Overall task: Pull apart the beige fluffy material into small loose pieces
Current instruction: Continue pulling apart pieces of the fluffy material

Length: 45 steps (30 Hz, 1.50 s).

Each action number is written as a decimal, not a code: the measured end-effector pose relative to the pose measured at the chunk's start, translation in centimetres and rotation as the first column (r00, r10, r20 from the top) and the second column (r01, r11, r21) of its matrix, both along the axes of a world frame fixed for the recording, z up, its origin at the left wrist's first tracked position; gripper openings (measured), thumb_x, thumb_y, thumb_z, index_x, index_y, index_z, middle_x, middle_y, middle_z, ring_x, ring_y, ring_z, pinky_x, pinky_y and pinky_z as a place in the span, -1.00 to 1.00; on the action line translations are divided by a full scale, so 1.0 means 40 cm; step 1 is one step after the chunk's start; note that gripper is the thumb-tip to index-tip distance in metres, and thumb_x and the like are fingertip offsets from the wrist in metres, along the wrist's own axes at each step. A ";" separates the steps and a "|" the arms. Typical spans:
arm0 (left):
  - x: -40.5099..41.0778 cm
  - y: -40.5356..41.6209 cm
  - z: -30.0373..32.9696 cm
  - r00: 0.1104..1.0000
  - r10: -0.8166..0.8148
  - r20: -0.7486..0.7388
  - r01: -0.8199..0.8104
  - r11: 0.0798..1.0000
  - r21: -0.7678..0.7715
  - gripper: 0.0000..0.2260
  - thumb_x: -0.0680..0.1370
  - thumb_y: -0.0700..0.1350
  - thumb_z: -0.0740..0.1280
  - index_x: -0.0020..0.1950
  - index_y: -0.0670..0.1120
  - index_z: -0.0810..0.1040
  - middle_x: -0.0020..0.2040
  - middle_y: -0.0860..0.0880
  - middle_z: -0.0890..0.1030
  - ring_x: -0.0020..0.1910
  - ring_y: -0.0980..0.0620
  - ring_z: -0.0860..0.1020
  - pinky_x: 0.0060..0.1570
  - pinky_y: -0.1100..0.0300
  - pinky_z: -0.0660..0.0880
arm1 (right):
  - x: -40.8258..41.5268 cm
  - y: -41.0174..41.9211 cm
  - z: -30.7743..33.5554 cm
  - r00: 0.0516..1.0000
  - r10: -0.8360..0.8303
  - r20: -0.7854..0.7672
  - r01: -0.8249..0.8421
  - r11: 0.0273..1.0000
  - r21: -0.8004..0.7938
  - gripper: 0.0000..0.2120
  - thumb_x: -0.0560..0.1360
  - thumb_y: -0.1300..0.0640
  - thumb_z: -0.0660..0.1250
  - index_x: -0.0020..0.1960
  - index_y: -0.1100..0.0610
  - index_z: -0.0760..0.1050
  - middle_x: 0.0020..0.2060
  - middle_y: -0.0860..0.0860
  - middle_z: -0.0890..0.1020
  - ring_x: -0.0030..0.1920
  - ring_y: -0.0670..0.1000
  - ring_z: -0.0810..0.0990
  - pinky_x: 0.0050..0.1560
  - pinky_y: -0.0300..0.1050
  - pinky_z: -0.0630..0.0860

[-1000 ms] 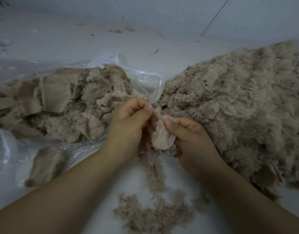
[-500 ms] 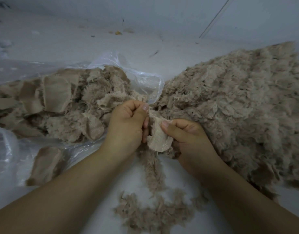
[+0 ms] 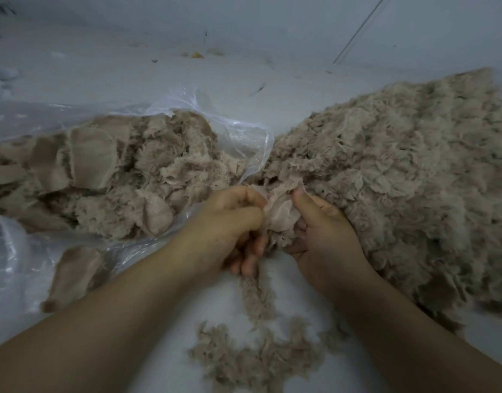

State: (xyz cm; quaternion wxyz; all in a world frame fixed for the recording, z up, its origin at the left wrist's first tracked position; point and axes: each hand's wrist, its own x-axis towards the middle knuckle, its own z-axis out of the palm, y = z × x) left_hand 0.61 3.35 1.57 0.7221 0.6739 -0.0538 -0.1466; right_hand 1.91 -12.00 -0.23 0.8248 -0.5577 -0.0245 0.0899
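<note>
a big mound of shredded fluff (image 3: 408,177) is heaped on the right of the pale floor (image 3: 187,80), likely kept there as the done pile, within easy drop range of the right hand. on the left, a clear plastic bag (image 3: 238,131) is laid open with uncut beige chunks (image 3: 125,177) spilling out of its mouth, probably positioned as the supply so the next lump can be reached by the left hand. one flat piece (image 3: 74,276) is seen lying on the plastic, apart from the rest. a thin scatter of loose bits (image 3: 258,358) is spread on the floor between the forearms, apparently fallout from the pulling. the beige fluffy material in work, a small lump (image 3: 281,214), is held up between both hands in the gap between the two heaps. it is pinched by the left hand (image 3: 233,225) with curled fingers and clamped by the right hand (image 3: 320,231) under the thumb; the hands are close together, almost touching, which is judged to be a grip set for tearing the lump sideways. much material in the bag is left unshredded.
</note>
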 end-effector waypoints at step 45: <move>-0.013 0.060 0.041 0.900 -0.418 0.126 0.396 0.903 0.168 -0.91 0.48 -0.15 0.46 -0.06 -0.14 0.69 -0.27 -0.19 0.67 -0.46 -0.11 0.62 -0.55 0.21 0.50 | -0.012 0.004 0.018 0.998 0.062 0.023 -0.064 0.994 0.086 -0.55 0.63 0.01 0.20 -0.38 0.08 0.59 -0.57 -0.06 0.52 -0.61 -0.17 0.44 -0.58 -0.34 0.36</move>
